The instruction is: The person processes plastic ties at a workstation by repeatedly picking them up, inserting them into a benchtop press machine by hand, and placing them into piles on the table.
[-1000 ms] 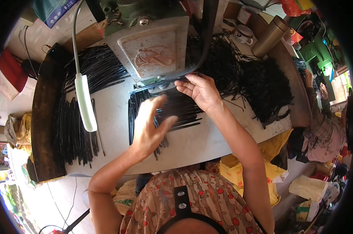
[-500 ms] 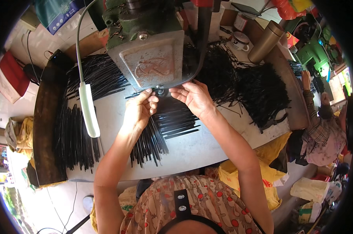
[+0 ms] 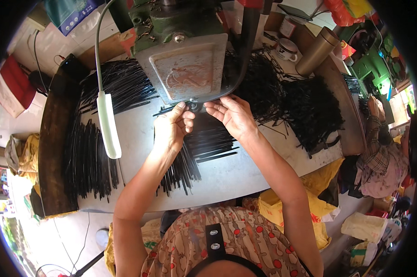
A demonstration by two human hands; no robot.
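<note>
Just below the grey front plate of a green press-like machine (image 3: 185, 69), both hands work close together. My left hand (image 3: 172, 127) is closed, thumb over curled fingers, with a thin black strip (image 3: 159, 112) sticking out on its left side. My right hand (image 3: 234, 117) has its thumb and fingertips drawn together at the plate's lower right; whatever they hold is too small or hidden. A small round metal part (image 3: 193, 105) of the machine shows between the hands. Under them lie stacked black strips (image 3: 213, 143), and more strips (image 3: 178, 171) fan toward me.
Bundles of black strips (image 3: 91, 161) lie on the left of the white tabletop (image 3: 139, 143). Tangled black pieces (image 3: 312, 111) pile up on the right. A white lamp (image 3: 108, 127) hangs at left. A bronze flask (image 3: 316, 51) and mug (image 3: 287, 49) stand far right. Another person (image 3: 379, 147) works beyond.
The machine, lamp and hands appear shifted slightly right in the picture, as the view has moved a little. Both hands keep nearly the same pose under the plate.
</note>
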